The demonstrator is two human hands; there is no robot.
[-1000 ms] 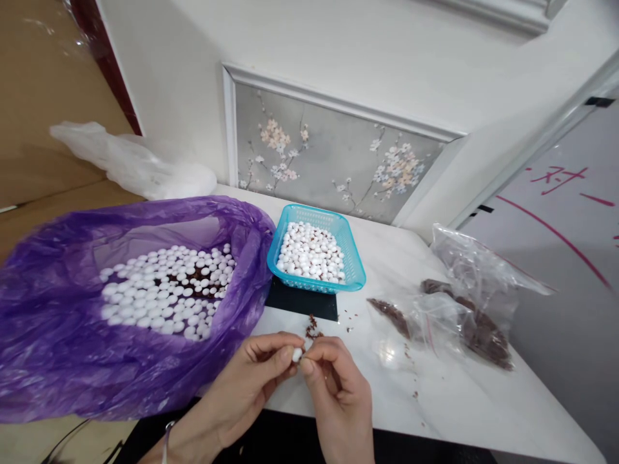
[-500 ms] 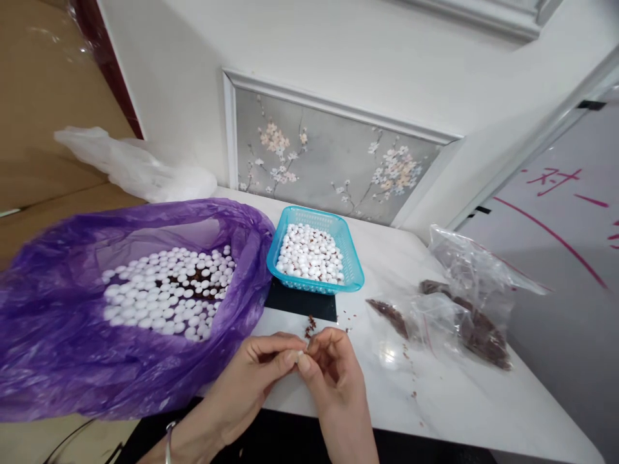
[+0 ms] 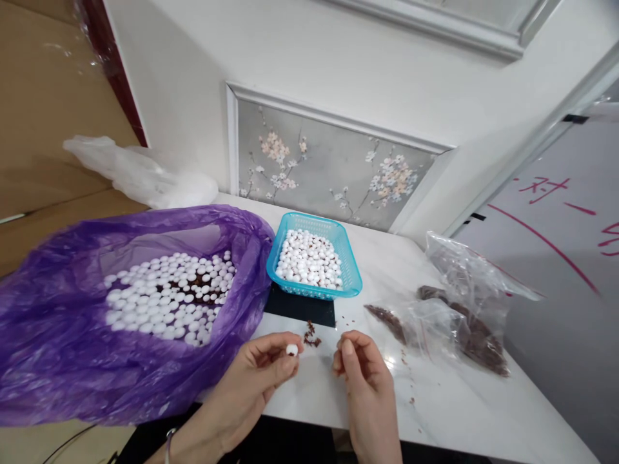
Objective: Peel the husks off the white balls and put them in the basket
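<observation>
Broadly, I see the white surface (image 3: pixel 454 412) as my first hazard: it looks smooth, so anything round let go on it could roll over the near edge. Next, the purple bag (image 3: pixel 58 322) at left gapes open around many white balls (image 3: pixel 145 303); snagging one of its loose folds could tip some out. Over at right lie clear bags (image 3: pixel 471 341) with brown stuff inside; I can't tell whether they are sealed, and if not, a nudge could spill them. Between these, the blue basket (image 3: pixel 347 248) is well filled with more balls, and a knock to its rim could scatter the upper ones.

As for my grip, the right hand (image 3: pixel 370 386) hangs apart, fingers curled and thumb near forefinger; whether anything sits between them I can't tell. The left hand (image 3: pixel 251 374) has thumb and forefinger closed around a held ball (image 3: pixel 291 349), raised over the surface. Only fingertips carry it, so squeezing too hard could shoot it out and easing too much could drop it. Its dark underside might shed bits, I judge. Smallest, brown flakes (image 3: pixel 312 334) lie loose just beyond both hands, where a brushing knuckle could spread them.
</observation>
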